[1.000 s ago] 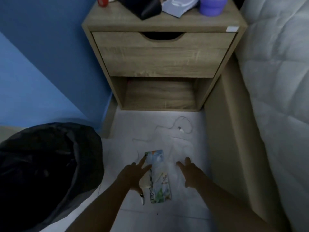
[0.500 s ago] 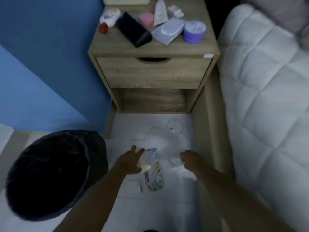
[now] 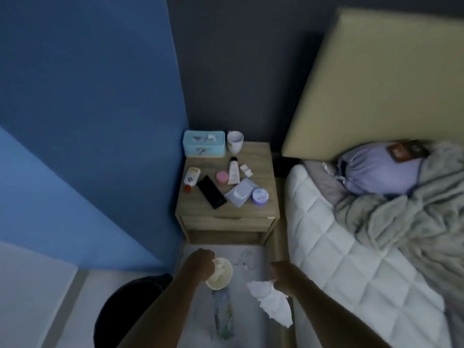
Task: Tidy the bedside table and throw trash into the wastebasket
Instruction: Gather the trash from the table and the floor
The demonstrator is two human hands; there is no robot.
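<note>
From your head camera, the black-lined round wastebasket (image 3: 120, 315) sits at the lower left, partly behind your left forearm; its inside is too dark to tell what it holds. Your left hand (image 3: 199, 266) is closed around the rim of a cream-coloured round paper cup (image 3: 220, 274), which has a pale crumpled scrap inside it, held in the air beside the basket. Your right hand (image 3: 286, 275) is clenched on a white crumpled tissue (image 3: 272, 301) that hangs down from the fist. Between your forearms, a printed flat snack wrapper (image 3: 223, 315) lies on the pale tiled floor (image 3: 72, 307).

Ahead, the light wooden bedside table (image 3: 198, 209) carries a teal tissue box (image 3: 204, 143), a white mug (image 3: 235, 142) just beside it, a black flat rectangular case (image 3: 211, 192), a pink round jar (image 3: 222, 177), an upright-lying white tube (image 3: 233, 170), a grey wipes packet (image 3: 240, 192) and a purple round jar (image 3: 260, 196).
</note>
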